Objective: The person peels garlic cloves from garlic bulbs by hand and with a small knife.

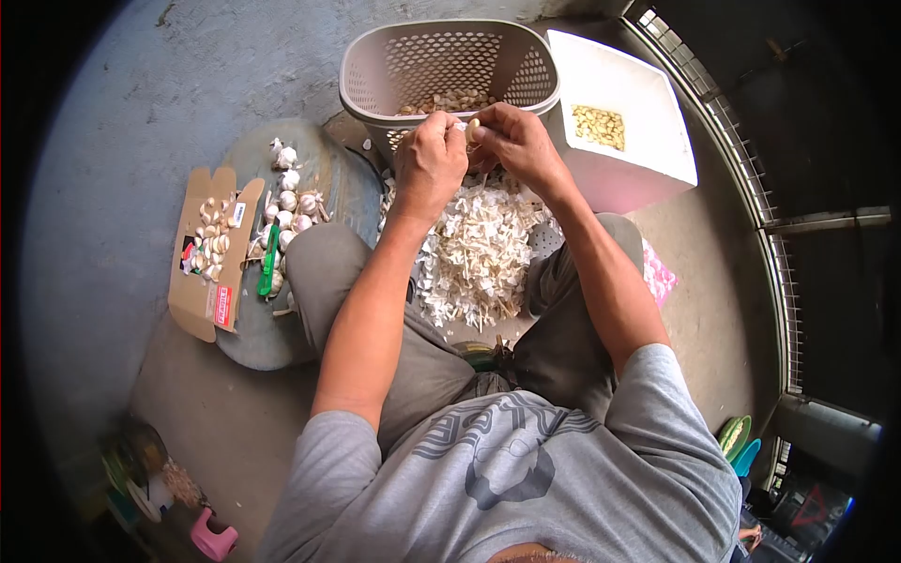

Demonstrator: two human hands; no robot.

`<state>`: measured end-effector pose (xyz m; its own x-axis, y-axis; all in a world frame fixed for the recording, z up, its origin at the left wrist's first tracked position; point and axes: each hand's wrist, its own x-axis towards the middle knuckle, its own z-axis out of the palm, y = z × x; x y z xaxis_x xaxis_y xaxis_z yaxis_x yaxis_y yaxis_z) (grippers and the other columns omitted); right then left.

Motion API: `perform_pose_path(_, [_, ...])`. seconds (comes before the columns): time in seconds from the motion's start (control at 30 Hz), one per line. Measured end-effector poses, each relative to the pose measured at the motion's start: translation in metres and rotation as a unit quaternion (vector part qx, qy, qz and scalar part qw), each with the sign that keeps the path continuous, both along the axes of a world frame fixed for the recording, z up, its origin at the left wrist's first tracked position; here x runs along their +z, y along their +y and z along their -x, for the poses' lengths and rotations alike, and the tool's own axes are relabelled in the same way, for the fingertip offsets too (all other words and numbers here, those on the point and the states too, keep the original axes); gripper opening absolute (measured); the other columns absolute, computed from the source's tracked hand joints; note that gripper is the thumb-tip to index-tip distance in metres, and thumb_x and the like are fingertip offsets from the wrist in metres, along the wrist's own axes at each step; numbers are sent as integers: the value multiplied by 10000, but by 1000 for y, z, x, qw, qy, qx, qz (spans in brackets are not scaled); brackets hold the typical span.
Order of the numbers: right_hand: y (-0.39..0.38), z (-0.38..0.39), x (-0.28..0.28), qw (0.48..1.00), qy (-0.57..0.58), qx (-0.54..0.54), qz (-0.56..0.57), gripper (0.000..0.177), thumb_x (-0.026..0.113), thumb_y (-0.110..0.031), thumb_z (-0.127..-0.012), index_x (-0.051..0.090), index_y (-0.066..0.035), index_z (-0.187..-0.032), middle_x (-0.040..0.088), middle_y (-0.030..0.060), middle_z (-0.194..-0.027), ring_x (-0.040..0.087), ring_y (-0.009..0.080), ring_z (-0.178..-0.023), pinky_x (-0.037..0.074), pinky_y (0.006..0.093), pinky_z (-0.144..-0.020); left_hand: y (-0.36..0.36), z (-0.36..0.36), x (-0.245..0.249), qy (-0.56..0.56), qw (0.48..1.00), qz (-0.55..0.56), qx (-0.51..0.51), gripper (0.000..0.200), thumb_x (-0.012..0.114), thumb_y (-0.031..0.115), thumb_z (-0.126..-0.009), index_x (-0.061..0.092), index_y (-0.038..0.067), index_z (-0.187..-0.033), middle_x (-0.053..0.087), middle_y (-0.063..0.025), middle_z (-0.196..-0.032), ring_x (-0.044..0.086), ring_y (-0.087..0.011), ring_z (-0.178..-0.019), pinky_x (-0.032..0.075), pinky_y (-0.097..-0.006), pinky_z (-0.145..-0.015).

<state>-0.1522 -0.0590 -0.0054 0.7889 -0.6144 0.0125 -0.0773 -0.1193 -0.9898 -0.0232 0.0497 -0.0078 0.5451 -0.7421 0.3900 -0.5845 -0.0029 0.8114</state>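
Above the near rim of the grey-brown basket, my two hands meet at the fingertips. My right hand (519,150) pinches a garlic clove (472,129) between thumb and fingers. Close against it, my left hand (433,166) is closed with the fingers bent, and a scrap of white garlic skin (460,126) shows at its tips. Below the hands, a large heap of papery garlic skins (479,249) lies on the floor between my knees. Inside the perforated basket (450,28) are brownish-white cloves, partly hidden by its front wall. Peeled yellowish cloves (598,127) lie in the white box (648,89).
To the left, a round grey surface (258,352) bears whole garlic bulbs (289,202), a green cutter (269,263) and an opened cardboard box (195,305) with loose cloves (215,235). A pink stool (214,537) is at lower left. A metal-barred frame (784,310) runs along the right.
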Motion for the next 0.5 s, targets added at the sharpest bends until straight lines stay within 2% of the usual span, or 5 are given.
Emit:
perform_pose_path(0.07, [-6, -1, -1, 999, -3, -6, -48, 227, 622, -139, -1033, 621, 58, -1145, 703, 79, -971, 718, 138, -807, 599, 281, -633, -1, -1, -2, 17, 1000, 10, -2, 196, 585, 189, -960, 675, 23, -909, 693, -210, -754, 697, -420, -741, 538, -489, -680])
perform_pose_path(0.2, [-7, 3, -2, 986, -104, -34, -125, 203, 607, -131, -1033, 645, 38, -1140, 694, 72, -978, 696, 141, -794, 587, 285, -676, 2, -3, 2, 30, 996, -58, -63, 206, 594, 195, -953, 680, 16, -898, 684, -219, -758, 696, -412, -767, 540, -488, -710])
perform_pose_path(0.3, [-23, 2, -11, 970, -150, -37, -186, 202, 607, -118, -1029, 659, 35, -1150, 688, 72, -971, 673, 144, -794, 583, 291, -718, 7, 2, 1, -35, 993, -63, -96, 199, 628, 155, -942, 706, -21, -990, 690, -190, -752, 687, -286, -674, 536, -406, -689])
perform_pose_path(0.4, [-26, 8, -4, 960, -149, 29, -234, 230, 609, -120, -1033, 670, 47, -1180, 692, 82, -979, 669, 139, -818, 582, 279, -733, 7, 2, -3, -117, 984, -67, -114, 231, 654, 186, -958, 721, -16, -1049, 726, -221, -895, 722, -364, -782, 554, -433, -750])
perform_pose_path(0.5, [-16, 11, 3, 977, -134, 9, -164, 223, 607, -113, -1038, 671, 45, -1180, 697, 84, -998, 672, 123, -847, 580, 267, -733, 2, 1, -7, -137, 989, 6, -61, 256, 678, 188, -963, 715, -34, -1086, 747, -204, -953, 734, -333, -812, 562, -411, -761])
